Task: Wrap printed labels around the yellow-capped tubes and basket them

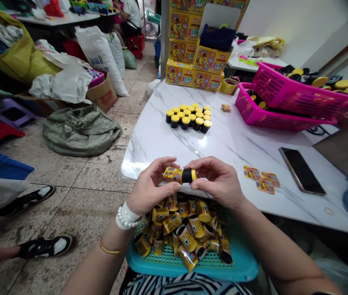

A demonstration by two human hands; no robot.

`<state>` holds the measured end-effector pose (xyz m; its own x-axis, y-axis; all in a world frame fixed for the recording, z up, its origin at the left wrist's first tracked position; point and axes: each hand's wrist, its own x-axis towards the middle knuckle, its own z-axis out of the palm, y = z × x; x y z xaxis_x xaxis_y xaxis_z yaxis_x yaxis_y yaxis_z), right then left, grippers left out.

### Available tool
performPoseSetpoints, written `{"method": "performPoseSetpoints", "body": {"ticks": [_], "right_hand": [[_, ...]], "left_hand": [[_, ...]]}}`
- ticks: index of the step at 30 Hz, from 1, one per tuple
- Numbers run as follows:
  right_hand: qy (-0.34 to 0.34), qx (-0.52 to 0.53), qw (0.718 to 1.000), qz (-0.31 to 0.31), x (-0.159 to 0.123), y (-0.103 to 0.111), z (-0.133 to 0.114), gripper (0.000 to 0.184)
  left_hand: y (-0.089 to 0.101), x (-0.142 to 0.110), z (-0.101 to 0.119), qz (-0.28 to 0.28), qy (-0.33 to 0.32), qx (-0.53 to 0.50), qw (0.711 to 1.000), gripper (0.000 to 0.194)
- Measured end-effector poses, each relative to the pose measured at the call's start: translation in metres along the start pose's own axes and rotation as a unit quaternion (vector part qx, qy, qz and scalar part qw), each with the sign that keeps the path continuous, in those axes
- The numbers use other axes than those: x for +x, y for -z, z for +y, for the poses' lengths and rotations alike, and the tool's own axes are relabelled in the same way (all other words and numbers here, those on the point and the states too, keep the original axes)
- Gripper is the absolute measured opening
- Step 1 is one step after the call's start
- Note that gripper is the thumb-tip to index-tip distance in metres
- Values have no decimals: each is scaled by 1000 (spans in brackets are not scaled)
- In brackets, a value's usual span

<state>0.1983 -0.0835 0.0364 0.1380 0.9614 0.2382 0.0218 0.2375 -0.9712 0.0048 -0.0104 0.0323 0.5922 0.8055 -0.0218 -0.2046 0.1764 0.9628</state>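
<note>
My left hand (155, 180) pinches a yellow printed sleeve (172, 175) between thumb and fingers. In my right hand (217, 180) is a small black cup with a yellow lid (188, 175), gripped at its lid end. Cup and sleeve lie end to end, horizontally and touching; whether one sits inside the other I cannot tell. Under both hands, a turquoise basket (155, 268) holds a heap of printed yellow sleeves (186, 237), some showing dark openings. On the table beyond stands a group of black cups with yellow lids (189, 116).
The white marble-patterned table (158, 143) carries printed cards (262, 180), a phone (302, 170), a tape roll (229, 86) and stacked yellow boxes (180, 51). Pink baskets (287, 121) with black and yellow parts stand right. Sacks (81, 131) lie left; another person's feet (44, 248) show.
</note>
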Motion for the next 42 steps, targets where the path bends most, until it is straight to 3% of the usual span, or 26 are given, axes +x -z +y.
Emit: {"method": "performPoseSetpoints", "body": {"ticks": [2,5,11,14,17,23,26,31,35,38,42], "right_hand": [[33,-23,999,-1,-2,0,1,34],[94,-72,993,-1,-4,2,2,34],[186,-138,973,-20,0,12,-2,38],[210,-150,966,-16,-1,21,-2,39],[185,-146,972,-1,-4,29,3,38],[127,-163,978,9,-11,30,14,35],[143,-198,969,27,-12,27,16,30],[167,-247,954,14,-12,28,19,29],[146,-174,974,23,-14,28,25,35],[86,-77,993,-22,-14,28,26,45],[41,18,997,-60,-13,31,22,37]], "left_hand": [[-1,2,5,-36,22,29,999,37],[-8,5,7,-18,17,60,998,28],[-27,17,-4,-97,16,4,995,30],[-28,22,-8,-133,37,-16,990,43],[-24,23,-9,-131,75,-40,988,52],[-24,21,-10,-84,85,5,993,36],[-32,22,-16,-63,77,13,995,36],[-40,29,-16,-103,106,20,989,34],[-40,35,-11,-116,135,38,983,40],[-40,35,-11,-136,147,45,979,41],[-39,34,-15,-169,149,1,974,44]]}}
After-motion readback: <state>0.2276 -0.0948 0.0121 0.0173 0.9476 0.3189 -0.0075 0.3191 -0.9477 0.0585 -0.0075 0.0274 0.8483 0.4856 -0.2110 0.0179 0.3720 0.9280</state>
